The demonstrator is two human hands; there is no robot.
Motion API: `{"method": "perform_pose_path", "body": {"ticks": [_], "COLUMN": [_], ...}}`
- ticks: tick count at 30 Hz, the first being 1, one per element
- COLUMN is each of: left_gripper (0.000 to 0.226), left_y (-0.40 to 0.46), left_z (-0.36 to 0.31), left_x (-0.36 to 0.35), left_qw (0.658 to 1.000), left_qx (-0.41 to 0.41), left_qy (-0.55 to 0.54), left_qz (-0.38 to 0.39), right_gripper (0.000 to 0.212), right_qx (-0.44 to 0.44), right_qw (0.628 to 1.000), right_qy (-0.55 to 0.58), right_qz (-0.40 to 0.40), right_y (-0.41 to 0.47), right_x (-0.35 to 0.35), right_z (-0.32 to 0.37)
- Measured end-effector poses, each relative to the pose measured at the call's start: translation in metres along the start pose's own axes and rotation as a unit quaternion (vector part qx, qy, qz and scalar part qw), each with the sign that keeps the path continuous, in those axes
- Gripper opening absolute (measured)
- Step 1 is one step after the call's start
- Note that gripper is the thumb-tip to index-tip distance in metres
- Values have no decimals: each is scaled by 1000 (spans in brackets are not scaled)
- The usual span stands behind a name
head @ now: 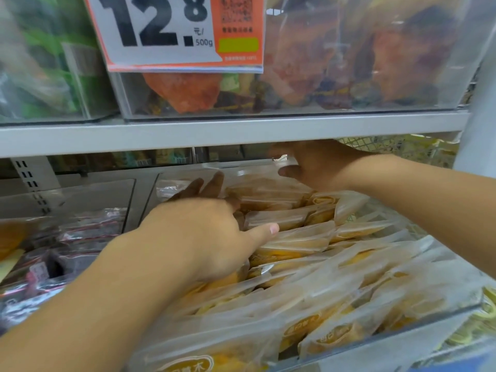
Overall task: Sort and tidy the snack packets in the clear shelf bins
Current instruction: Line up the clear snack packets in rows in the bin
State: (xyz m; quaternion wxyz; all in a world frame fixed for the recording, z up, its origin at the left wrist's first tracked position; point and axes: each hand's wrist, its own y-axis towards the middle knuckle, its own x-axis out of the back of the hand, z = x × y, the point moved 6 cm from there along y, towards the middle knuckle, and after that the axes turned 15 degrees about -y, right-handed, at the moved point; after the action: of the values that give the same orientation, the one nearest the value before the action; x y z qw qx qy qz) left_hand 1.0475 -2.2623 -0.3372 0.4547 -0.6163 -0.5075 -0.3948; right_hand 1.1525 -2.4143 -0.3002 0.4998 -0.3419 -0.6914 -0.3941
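Two hands in one clear bin (402, 342) of yellow snack packets (295, 237).
Left hand (204, 232) fingers spread, pressing packets beneath them; right hand (311, 167) loosely curled above the rear packets.

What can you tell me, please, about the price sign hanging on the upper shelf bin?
The price sign is a flat card with an orange border, hanging on the front of the clear upper bin. Its white panel shows large black digits "12.8" with "500g" printed small beneath. The orange right part carries a blurred square code and a pale green block. The sign's top is cut off by the frame, and it sits slightly tilted. Neither hand touches it; orange packets show behind the bin wall just below it.
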Motion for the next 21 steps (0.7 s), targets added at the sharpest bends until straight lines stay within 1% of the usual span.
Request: {"method": "perform_pose_path", "body": {"ticks": [2, 6, 8, 12, 15, 19, 21], "left_gripper": [93, 90, 90, 86, 86, 85, 84], "left_y": [1, 2, 3, 4, 5, 6, 6], "left_z": [0, 0, 0, 0, 2, 2, 1], "left_x": [0, 0, -1, -2, -2, -3, -3], "left_qw": [1000, 1000, 1000, 999, 999, 999, 999], "left_qx": [4, -2, -13, -32, -41, -43, -47], "left_qy": [-1, -9, -9, -13, -12, -11, -15], "left_qz": [1, -1, -4, -9, -14, -9, -9], "right_gripper": [36, 25, 21, 23, 24, 21, 21], "right_qx": [-8, -15, -18, 13, 36, 13, 19], "right_qw": [1000, 996, 996, 997, 990, 976, 974], "right_qy": [-25, 85, 82, 75, 134, 213, 223], "right_qz": [16, 33, 16, -16, -37, -48, -37], "right_y": [7, 18, 24, 34, 39, 40, 39], "right_x": [-8, -17, -17, -17, -20, -24, -24], "right_z": [-4, -6, -5, 17, 30, 18, 15]}}
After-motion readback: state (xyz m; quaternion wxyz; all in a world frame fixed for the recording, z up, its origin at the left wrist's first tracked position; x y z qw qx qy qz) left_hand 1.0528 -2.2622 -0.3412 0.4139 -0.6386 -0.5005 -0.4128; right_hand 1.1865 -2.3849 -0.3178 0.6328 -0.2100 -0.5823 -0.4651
